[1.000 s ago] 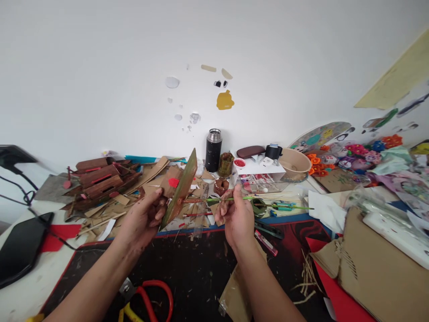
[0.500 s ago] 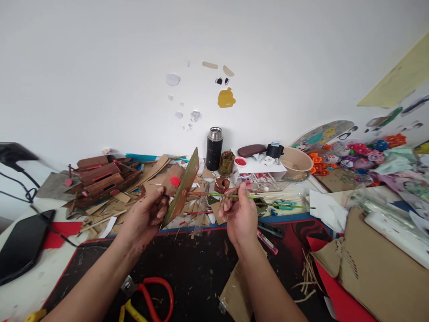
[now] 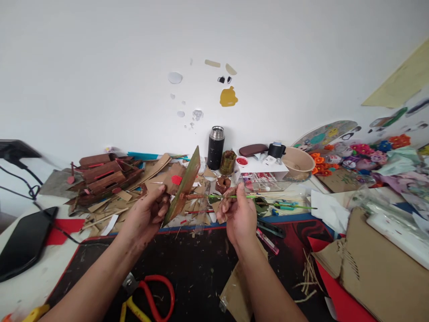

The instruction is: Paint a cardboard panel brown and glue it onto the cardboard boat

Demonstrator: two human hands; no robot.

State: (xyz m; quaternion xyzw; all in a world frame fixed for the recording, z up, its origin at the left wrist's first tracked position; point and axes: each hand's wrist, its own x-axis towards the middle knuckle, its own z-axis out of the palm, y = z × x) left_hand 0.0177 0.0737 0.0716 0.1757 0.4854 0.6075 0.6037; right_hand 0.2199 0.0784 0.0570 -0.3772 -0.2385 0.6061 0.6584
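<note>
My left hand pinches a flat, pointed piece painted green and reddish brown, held tilted above the mat. Between the fingers of my right hand lies a slim paintbrush with a green handle. Its brown-stained tip meets the face of the piece, or comes very close to it. Paint smears my fingers. Behind my right hand stands a small brown paint-stained pot. A dish of red paint sits farther back.
A brown model boat rests at the left among cardboard scraps. A black flask stands by the wall, with a beige bowl to its right. Red-handled scissors lie on the dark mat. Cardboard leans at the right.
The whole view has shifted slightly. The brush stays against or near the painted piece, with only a very small movement of my right hand.
</note>
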